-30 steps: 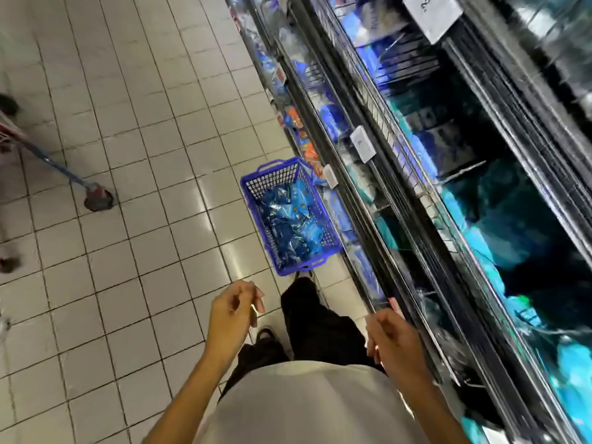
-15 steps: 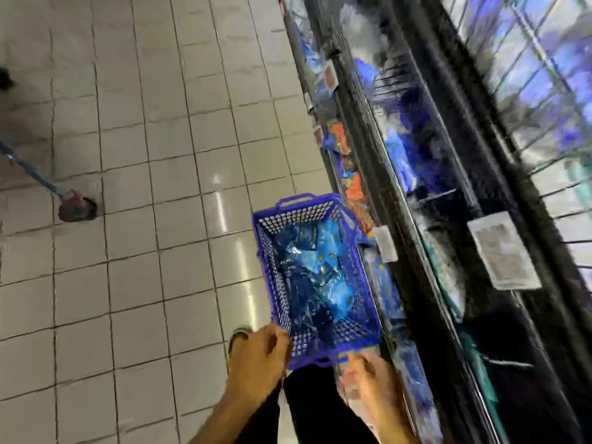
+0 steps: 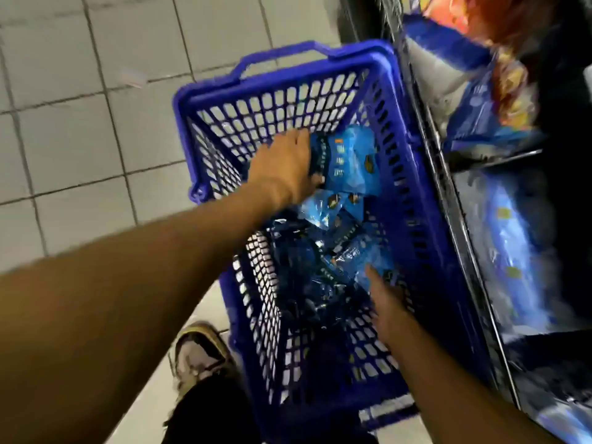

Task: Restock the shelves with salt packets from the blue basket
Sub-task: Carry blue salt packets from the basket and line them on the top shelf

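Note:
The blue basket (image 3: 282,75) stands on the tiled floor beside the shelf, with several blue salt packets (image 3: 333,238) piled inside. My left hand (image 3: 285,168) reaches into the far half of the basket and grips the edge of the top salt packet (image 3: 352,161), thumb under it and fingers over it. My right hand (image 3: 384,302) is inside the near half, its fingers stretched out and touching the packets there, holding nothing.
The low shelf (image 3: 448,193) runs along the right, close against the basket, stocked with blue and white bags (image 3: 512,245) and orange bags (image 3: 509,78) further back. My shoe (image 3: 198,354) stands just left of the basket. White floor tiles (image 3: 80,123) spread to the left.
I have bent down over the basket. Both hands have gone from its near rim down inside it, and my left hand has taken hold of a packet.

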Motion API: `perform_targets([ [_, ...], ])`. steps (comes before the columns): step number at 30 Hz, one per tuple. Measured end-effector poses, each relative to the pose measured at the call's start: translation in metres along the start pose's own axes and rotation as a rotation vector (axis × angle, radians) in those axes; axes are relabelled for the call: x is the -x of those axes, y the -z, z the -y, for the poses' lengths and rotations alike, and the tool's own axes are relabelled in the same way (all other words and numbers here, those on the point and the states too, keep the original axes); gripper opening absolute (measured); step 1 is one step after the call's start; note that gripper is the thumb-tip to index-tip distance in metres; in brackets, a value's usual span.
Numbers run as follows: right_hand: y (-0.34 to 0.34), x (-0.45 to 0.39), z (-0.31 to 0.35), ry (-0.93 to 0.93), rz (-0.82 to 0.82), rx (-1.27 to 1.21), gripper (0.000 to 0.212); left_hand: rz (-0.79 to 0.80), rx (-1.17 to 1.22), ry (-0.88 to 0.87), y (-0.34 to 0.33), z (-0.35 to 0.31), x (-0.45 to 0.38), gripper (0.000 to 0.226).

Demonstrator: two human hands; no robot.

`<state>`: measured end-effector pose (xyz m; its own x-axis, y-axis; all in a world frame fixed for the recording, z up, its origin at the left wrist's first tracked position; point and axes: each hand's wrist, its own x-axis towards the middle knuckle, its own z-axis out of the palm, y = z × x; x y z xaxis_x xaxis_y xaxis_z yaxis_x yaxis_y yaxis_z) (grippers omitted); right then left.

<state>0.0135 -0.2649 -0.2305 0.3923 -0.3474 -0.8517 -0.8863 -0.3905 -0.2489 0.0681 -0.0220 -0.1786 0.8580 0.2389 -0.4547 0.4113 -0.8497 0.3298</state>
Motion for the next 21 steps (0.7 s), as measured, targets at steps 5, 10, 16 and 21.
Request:
perform_targets([
  [5,-0.024,-0.029,-0.010,-0.170,-0.037,-0.503,0.055,0.135,-0.279,-0.035,-0.021,-0.009,-0.070,0.080],
  [10,-0.023,-0.033,-0.012,-0.148,-0.087,-0.695,0.044,0.048,-0.493,-0.118,-0.033,-0.011,-0.083,0.082],
  [16,-0.003,0.013,-0.011,-0.037,-0.021,-0.761,0.054,0.229,-0.067,0.028,-0.034,0.002,-0.046,0.036],
  [21,0.050,0.093,0.001,0.230,0.035,-0.547,0.040,0.395,0.747,0.201,0.010,0.018,0.031,0.054],
])
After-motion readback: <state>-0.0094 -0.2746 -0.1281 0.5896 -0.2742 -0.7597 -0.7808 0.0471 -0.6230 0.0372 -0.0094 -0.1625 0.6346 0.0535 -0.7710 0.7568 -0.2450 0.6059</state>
